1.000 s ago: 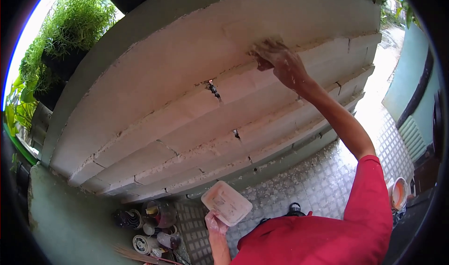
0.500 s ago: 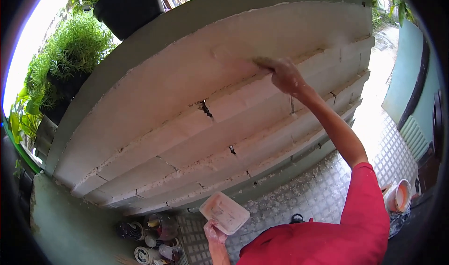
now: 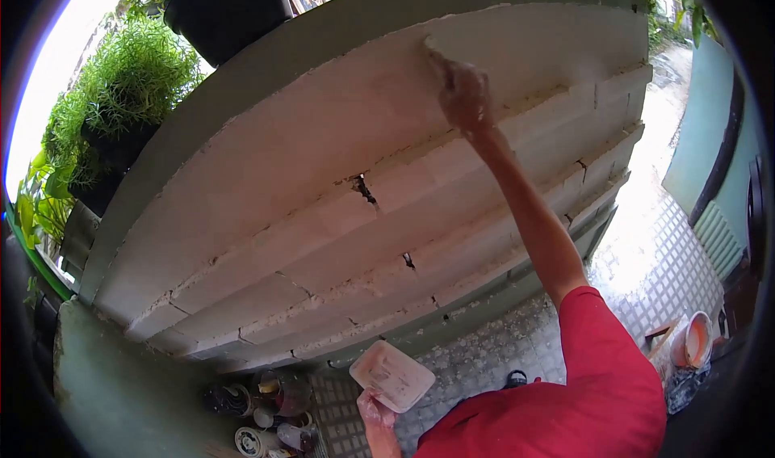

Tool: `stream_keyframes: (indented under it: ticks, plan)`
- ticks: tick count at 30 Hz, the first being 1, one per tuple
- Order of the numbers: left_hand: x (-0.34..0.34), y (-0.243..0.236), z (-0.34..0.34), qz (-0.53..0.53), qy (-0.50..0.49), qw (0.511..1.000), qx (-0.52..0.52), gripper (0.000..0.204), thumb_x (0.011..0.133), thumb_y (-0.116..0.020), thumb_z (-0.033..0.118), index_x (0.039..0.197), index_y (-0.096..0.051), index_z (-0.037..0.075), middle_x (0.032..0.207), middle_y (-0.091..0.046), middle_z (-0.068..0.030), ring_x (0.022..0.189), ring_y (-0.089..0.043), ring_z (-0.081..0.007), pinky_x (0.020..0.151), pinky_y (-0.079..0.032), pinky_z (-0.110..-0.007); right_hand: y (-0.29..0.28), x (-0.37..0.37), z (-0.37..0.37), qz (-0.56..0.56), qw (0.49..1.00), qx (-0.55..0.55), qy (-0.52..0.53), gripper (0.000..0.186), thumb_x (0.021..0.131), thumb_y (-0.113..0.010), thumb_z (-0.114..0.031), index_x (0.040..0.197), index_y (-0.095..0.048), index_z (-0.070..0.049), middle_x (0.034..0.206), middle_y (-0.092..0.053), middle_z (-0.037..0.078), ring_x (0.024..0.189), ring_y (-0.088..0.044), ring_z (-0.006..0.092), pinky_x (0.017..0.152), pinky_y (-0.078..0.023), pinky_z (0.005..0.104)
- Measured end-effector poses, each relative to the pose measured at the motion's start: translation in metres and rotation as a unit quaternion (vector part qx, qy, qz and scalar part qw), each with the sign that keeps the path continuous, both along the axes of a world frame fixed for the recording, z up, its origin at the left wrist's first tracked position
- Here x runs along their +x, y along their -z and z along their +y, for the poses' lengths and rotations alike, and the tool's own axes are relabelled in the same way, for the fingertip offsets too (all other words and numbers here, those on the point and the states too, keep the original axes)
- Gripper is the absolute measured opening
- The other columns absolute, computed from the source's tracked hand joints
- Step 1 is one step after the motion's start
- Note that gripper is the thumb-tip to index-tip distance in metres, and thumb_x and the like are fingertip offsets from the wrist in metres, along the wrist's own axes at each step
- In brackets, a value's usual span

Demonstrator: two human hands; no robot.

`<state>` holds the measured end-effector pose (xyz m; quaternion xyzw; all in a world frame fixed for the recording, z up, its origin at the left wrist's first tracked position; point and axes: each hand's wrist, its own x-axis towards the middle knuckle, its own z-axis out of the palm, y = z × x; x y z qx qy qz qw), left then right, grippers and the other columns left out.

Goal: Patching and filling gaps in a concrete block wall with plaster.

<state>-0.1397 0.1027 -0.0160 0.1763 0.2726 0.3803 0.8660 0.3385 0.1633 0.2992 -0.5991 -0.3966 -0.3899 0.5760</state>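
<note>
At the fingertips of the right hand (image 3: 466, 96): small pale flat hand tool (image 3: 433, 50), set against the top band of the off-white, stepped block wall (image 3: 266, 163). Right fingers are wrapped around it; could be a scraper or a pad, too small and blurred to say. Left hand (image 3: 375, 409), low and near the body, grips the near left corner of a pale pinkish, rectangular plastic tray (image 3: 393, 377) with rounded corners; whitish smears inside. Both hands are smeared too.

Above the right hand: grey-green curved border (image 3: 347, 50) along the wall top. Below and left of it: dark jagged hole (image 3: 365, 190) at a ledge, smaller dark hole (image 3: 408, 260) farther down, nearer the tray.

Left of the left hand: cluster of dirty tubs and jars (image 3: 258, 440) on the floor. Right of it, past the red-shirted torso (image 3: 549, 422): white bucket with orange inside (image 3: 696, 341). Grey patterned tile floor (image 3: 517, 337) beyond the tray, spattered white. Well up and left of the right hand: big black plant pot (image 3: 226, 18), feathery green plant (image 3: 133, 78).
</note>
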Motion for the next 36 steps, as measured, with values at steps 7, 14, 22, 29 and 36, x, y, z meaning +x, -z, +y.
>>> stream_keyframes:
  ticks: [7,14,22,29,36]
  plan:
    - [0.002,-0.004,0.012,0.031,-0.027,0.999,-0.012,0.068,0.067,-0.047,0.009,0.134,-0.043,0.001,0.129,-0.054,-0.0163,0.119,-0.053,-0.0381,0.102,-0.043,-0.057,0.005,-0.081,0.027,0.005,0.993,-0.060,-0.102,0.043,0.081,-0.048,0.003,0.118,-0.067,-0.007,0.107,-0.066,0.020,0.095,-0.064,0.0390,0.085,-0.052,0.0462]
    - [0.000,-0.006,0.002,0.005,-0.013,1.000,-0.014,0.064,0.068,-0.048,0.007,0.131,-0.045,0.000,0.127,-0.054,-0.0145,0.121,-0.051,-0.0355,0.105,-0.041,-0.053,0.014,-0.067,0.034,-0.044,0.992,-0.025,-0.119,0.045,0.081,-0.047,0.002,0.120,-0.066,-0.008,0.093,-0.071,0.013,0.082,-0.067,0.0276,0.078,-0.052,0.0387]
    - [0.002,0.003,0.003,0.016,-0.039,0.999,-0.006,0.070,0.067,-0.048,0.009,0.136,-0.041,0.001,0.129,-0.053,-0.0172,0.120,-0.052,-0.0386,0.101,-0.044,-0.058,-0.023,0.035,-0.031,0.120,0.987,0.001,-0.107,0.020,0.084,-0.055,-0.011,0.086,-0.074,-0.004,0.060,-0.060,0.019,0.049,-0.057,0.0344,0.048,-0.045,0.0437]
    - [0.003,-0.004,0.006,0.010,-0.033,0.999,-0.019,0.068,0.067,-0.048,0.005,0.135,-0.044,0.002,0.131,-0.053,-0.0143,0.124,-0.049,-0.0358,0.107,-0.039,-0.053,-0.023,-0.027,0.008,-0.017,0.998,0.009,-0.062,0.031,0.078,-0.054,-0.006,0.102,-0.072,-0.007,0.081,-0.065,0.021,0.072,-0.063,0.0379,0.066,-0.050,0.0459]
    - [0.002,-0.011,0.004,0.004,-0.044,0.999,-0.008,0.068,0.067,-0.047,0.006,0.135,-0.043,0.001,0.130,-0.053,-0.0149,0.124,-0.049,-0.0368,0.107,-0.038,-0.054,-0.013,-0.084,0.041,0.006,0.989,-0.102,-0.103,0.043,0.082,-0.049,-0.002,0.117,-0.069,-0.015,0.105,-0.068,0.019,0.094,-0.063,0.0365,0.089,-0.050,0.0453]
